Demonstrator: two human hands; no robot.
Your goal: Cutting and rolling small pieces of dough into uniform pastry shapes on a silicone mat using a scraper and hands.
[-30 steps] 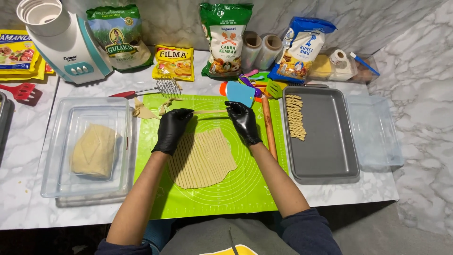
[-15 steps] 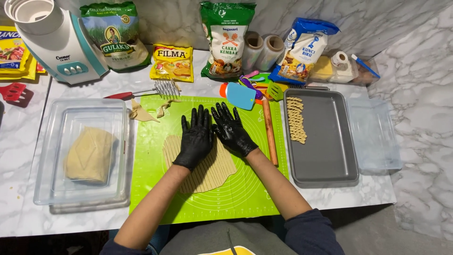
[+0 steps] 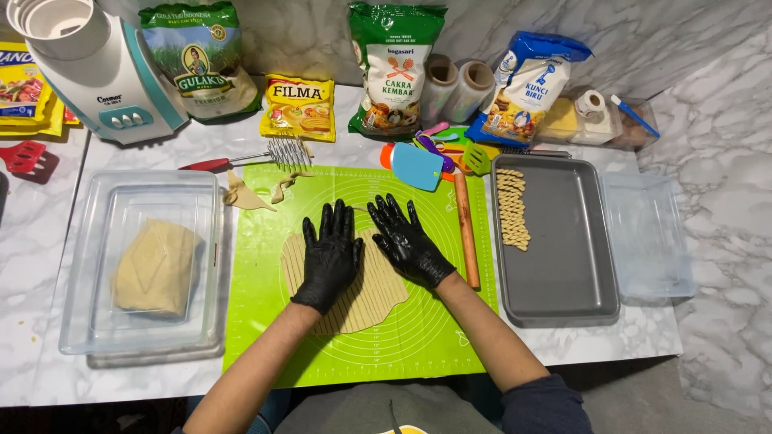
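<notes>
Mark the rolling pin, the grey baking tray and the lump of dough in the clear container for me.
rolling pin (image 3: pixel 466 233), head view, middle of the wooden shaft.
grey baking tray (image 3: pixel 567 257), head view, bare floor of the tray.
lump of dough (image 3: pixel 153 269), head view, centre of its top surface.

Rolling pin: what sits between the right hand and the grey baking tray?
In the head view, only the wooden rolling pin lies between the right hand and the grey baking tray, on the green mat.

Wall: grey-veined white marble wall (image 3: pixel 691 32) behind the counter.
Counter: white marble-patterned tabletop (image 3: pixel 32 265), evenly lit.
Floor: dark, below the near edge.
</notes>
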